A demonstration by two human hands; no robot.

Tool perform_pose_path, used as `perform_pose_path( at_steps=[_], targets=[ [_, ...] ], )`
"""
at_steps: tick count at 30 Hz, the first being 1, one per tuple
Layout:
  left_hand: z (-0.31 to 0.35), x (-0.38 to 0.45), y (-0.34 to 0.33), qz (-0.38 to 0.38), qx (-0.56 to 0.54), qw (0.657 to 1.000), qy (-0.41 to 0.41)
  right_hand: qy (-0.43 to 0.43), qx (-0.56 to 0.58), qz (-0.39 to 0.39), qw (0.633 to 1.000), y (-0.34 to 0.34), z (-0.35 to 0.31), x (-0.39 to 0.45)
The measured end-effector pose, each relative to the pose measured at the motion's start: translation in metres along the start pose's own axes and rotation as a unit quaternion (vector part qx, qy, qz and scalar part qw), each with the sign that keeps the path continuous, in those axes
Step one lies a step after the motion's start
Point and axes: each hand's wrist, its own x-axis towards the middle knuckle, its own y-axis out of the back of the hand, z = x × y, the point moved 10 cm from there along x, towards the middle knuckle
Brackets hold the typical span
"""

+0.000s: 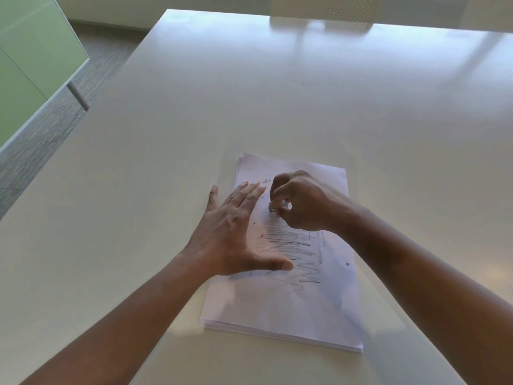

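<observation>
A stack of white paper (280,309) lies on a pale table (166,168) in front of me. Pencil scribbles (294,245) cover the middle of the top sheet. My left hand (236,232) lies flat with fingers spread, pressing the sheet's left side, its little finger off the paper on the table. My right hand (299,201) has its fingers curled and pinches a small white eraser (277,207) against the sheet just above the scribbles. Dark eraser crumbs (267,181) lie near the top of the page.
The table's left edge runs diagonally from the bottom left to the top middle, with grey carpet (55,120) beyond it. A green panel on a metal leg (27,65) stands at the far left. A perforated white chair back (324,9) is behind the table's far edge.
</observation>
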Motion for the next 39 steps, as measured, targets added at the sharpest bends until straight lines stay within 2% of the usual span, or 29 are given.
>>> perform_pose_path(
  at_steps=[13,18,24,30,32,35,39],
  targets=[
    [-0.01,-0.009,-0.01,-0.019,0.04,0.998,0.053,-0.015,0.024,0.017,0.999,-0.001,0.009,-0.003],
    [-0.009,-0.008,-0.012,-0.035,0.05,0.997,0.053,0.024,0.037,0.044,0.998,-0.002,0.002,-0.008],
    [-0.009,-0.008,-0.014,-0.048,0.063,0.995,0.052,0.104,0.031,-0.002,0.994,-0.01,-0.024,-0.019],
    [-0.009,-0.008,-0.015,-0.049,0.066,0.995,0.052,0.07,0.043,0.046,0.996,0.001,-0.008,-0.005],
    [-0.008,-0.008,-0.015,-0.049,0.068,0.995,0.051,0.084,0.043,0.053,0.994,-0.002,-0.013,-0.009],
    [-0.009,-0.008,-0.016,-0.051,0.075,0.995,0.051,0.137,0.057,0.018,0.989,-0.012,-0.031,-0.023],
    [-0.011,-0.008,-0.016,-0.052,0.07,0.995,0.053,0.144,0.069,-0.005,0.987,-0.014,-0.033,-0.024]
  ],
)
